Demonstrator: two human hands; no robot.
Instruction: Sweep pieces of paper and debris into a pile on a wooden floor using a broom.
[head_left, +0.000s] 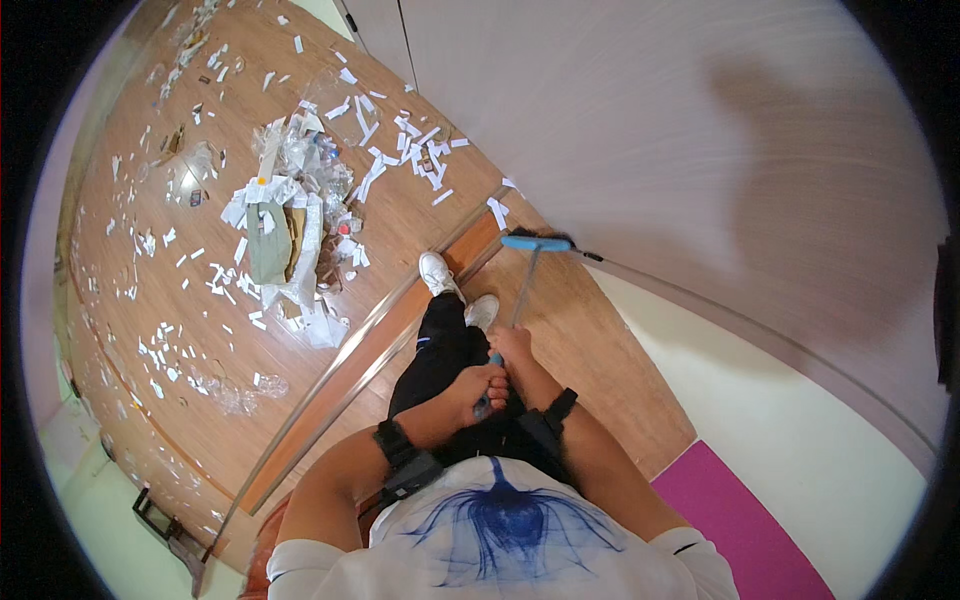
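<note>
Both my hands grip the handle of a broom. My left hand (480, 391) is closed around the blue-grey grip near its upper end, close to my body. Farther down, my right hand (512, 346) wraps the thin shaft (526, 289). The blue broom head (535, 244) with dark bristles stands on the floor against the foot of a pale panel (637, 135). White paper strips (498, 212) lie just beside its left end, by a floor threshold strip (457, 259). My fingers partly hide the shaft between the hands.
Left of the threshold, a heap of paper, plastic film and packaging (304, 210) sits on the wood floor (397, 247). Paper scraps (161, 349) are scattered widely around it. A dark wooden chair-like frame (169, 536) stands at lower left. A magenta surface (727, 510) lies at lower right.
</note>
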